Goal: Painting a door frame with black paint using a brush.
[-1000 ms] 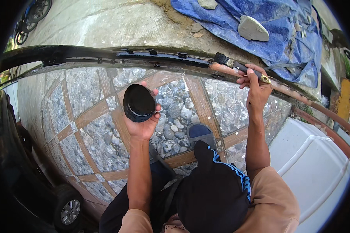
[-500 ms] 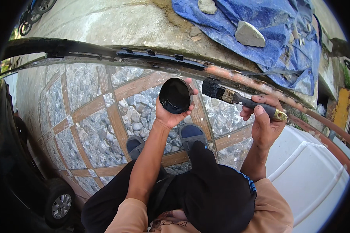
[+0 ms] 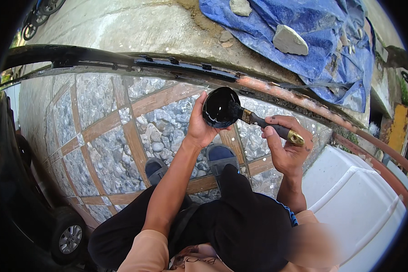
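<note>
My left hand [image 3: 201, 128] cups a small round container of black paint [image 3: 216, 105] from the left and below, its open mouth facing up. A paintbrush [image 3: 267, 122] is gripped by its dark handle in my right hand [image 3: 291, 144], at the right of the container. The bristles, coated black, dip into the container at its right side and are partly hidden in the dark paint. Just beyond both hands runs a long metal rail [image 3: 258, 85]. Its left part is glossy black, and its right part shows a worn, pinkish-orange surface.
A blue tarp [image 3: 258, 27] with pale stones [image 3: 290, 41] lies on concrete beyond the rail. White box-like thing [image 3: 356, 199] stands at my right. A dark vehicle's wheel [image 3: 69, 238] is at lower left. My sandalled feet [image 3: 222, 156] stand on pebble-patterned tiles [image 3: 109, 158].
The paintbrush has moved left, and its bristles have gone from above the floor into the container. My left hand has shifted the container slightly right toward the brush.
</note>
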A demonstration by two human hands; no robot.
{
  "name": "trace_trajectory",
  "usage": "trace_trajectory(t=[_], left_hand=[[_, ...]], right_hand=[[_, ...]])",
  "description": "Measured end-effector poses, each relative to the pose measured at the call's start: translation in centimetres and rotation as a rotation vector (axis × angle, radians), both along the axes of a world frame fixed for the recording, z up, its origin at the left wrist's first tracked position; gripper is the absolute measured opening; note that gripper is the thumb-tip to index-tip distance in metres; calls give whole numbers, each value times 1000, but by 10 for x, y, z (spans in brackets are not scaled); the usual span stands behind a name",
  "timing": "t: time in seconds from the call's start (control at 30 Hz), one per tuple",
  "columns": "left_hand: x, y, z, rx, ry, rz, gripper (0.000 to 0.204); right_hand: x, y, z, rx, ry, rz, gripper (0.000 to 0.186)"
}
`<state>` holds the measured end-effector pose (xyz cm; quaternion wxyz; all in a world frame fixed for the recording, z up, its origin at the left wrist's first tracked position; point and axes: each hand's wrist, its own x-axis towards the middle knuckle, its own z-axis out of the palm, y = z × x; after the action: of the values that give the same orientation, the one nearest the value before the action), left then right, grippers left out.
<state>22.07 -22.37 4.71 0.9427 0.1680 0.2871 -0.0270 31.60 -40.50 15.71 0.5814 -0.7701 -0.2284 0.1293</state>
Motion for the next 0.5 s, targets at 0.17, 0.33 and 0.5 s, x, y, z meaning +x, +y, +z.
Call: trace_trajectory(t=[0.17,0.33,0.5], left_hand=[[-2,2,-1,-208,-182,46,70],[-1,7,-9,-228,-251,-15,70],[2,2,-10,-49,-74,7,70]], right_hand=[[-5,1,9,61,167,-45,14],[-6,7,-1,74,137,-47,15],[-6,10,-9,-41,-1,20,14]])
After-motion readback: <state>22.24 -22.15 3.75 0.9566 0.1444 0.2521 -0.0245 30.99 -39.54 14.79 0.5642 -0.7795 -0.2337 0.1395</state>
